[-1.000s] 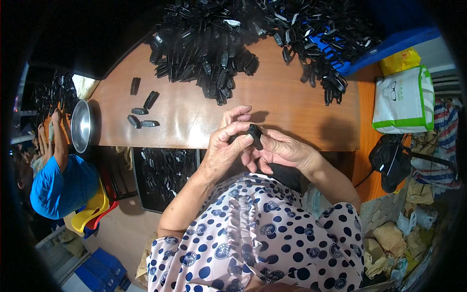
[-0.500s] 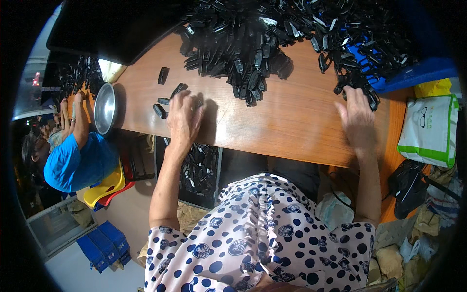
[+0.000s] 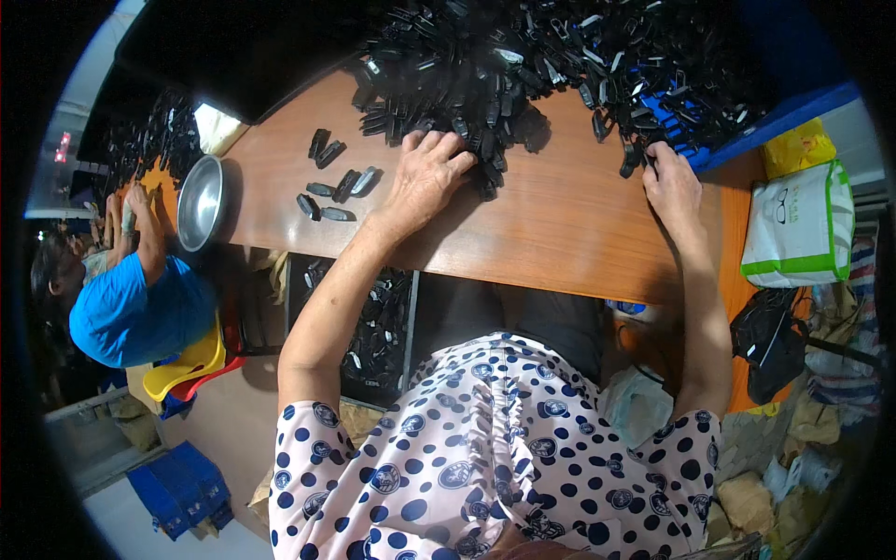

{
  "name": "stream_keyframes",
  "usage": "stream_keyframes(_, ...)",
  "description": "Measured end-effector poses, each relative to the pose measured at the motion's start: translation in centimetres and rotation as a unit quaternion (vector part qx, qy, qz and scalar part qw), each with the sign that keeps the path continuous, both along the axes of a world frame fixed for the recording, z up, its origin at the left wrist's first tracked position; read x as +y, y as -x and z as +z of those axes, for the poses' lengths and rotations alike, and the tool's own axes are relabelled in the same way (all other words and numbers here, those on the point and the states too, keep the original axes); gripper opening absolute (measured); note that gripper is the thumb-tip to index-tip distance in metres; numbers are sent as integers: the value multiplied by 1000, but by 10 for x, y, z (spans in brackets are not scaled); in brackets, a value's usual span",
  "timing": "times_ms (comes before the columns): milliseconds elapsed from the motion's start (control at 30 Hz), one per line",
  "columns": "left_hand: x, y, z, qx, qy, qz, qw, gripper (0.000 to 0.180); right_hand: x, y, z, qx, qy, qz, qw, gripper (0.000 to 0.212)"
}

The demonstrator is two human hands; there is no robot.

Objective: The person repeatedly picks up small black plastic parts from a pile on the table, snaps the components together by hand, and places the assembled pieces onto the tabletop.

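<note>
A large heap of small, elongated black plastic pieces [image 3: 467,79] covers the far part of the wooden table [image 3: 551,224]. My left hand [image 3: 429,179] is at the heap's near left edge, fingers curled down around black pieces there; its fingertips are hidden. At the right end, beside the blue bin [image 3: 747,140], my right hand [image 3: 674,191] pinches a black piece at the heap's edge between thumb and fingers. Left of my left hand, several loose black pieces [image 3: 345,187] lie apart from the heap, one of them with a greyish sheen.
A round metal bowl [image 3: 201,203] sits at the table's left edge. Below the edge stands a dark tray [image 3: 378,322] of similar pieces. A white-and-green bag [image 3: 798,229] is at the right. To the left, a co-worker in a blue shirt [image 3: 140,308] sits by another heap.
My left hand has moved right and away from me, from the loose pieces to the heap. More loose pieces now show on the left. My right hand has shifted slightly, its fingers drawn in.
</note>
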State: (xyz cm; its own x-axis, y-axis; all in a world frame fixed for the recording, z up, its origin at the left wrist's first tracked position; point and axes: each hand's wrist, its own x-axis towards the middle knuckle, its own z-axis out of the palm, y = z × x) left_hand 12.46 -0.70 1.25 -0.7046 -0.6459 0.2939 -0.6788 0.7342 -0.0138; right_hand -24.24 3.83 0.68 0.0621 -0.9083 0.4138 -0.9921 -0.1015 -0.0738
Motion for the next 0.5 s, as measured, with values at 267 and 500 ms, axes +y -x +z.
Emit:
stream_keyframes(267,41,8,-15,448,-363,80,813,27,19,-10,9,-673,-239,-24,700,15)
stream_keyframes(500,90,26,6,513,-453,34,728,34,59,-92,38,-798,-292,153,505,27)
